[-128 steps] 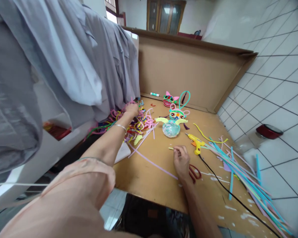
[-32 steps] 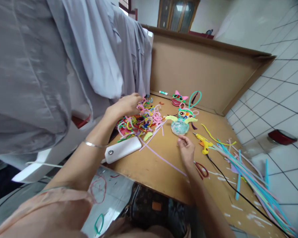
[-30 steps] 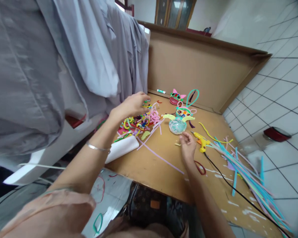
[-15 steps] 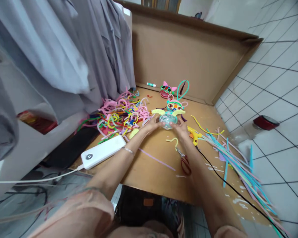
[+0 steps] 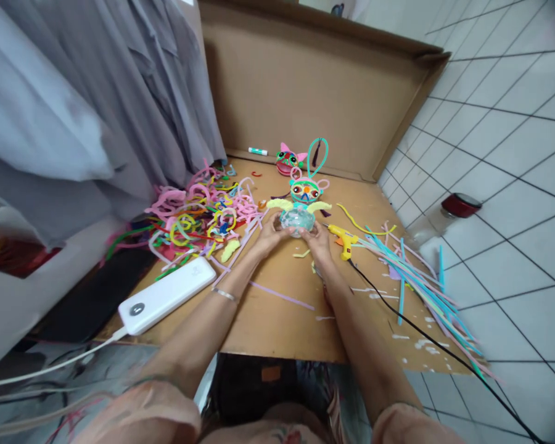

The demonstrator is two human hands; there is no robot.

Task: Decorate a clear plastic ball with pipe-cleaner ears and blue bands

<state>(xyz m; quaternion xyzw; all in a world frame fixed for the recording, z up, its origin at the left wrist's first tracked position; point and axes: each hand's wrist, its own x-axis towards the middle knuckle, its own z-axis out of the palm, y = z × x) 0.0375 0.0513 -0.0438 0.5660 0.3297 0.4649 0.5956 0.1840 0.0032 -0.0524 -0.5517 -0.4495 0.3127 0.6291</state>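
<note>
Soft, diffuse light; stretched, blurry edges

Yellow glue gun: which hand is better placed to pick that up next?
Probably the right hand: the glue gun lies just beside it, while the left hand is across the teal ball that both hold.

This place is looking like a home with a craft corner in it. Grey clothes (image 5: pixel 166 74) are hanging left of the desk (image 5: pixel 277 333), and a white tiled wall (image 5: pixel 504 185) is rising to the right of it. A brown panel (image 5: pixel 300 92) is standing along the desk's far edge. A heap of colourful fuzzy strips (image 5: pixel 203 213) is covering the desk's left part, while a yellow glue gun (image 5: pixel 345 239) and a bundle of long pastel strips (image 5: pixel 425 291) are lying toward its right. A dark bag (image 5: pixel 259 394) is showing below the desk's near edge.
</note>
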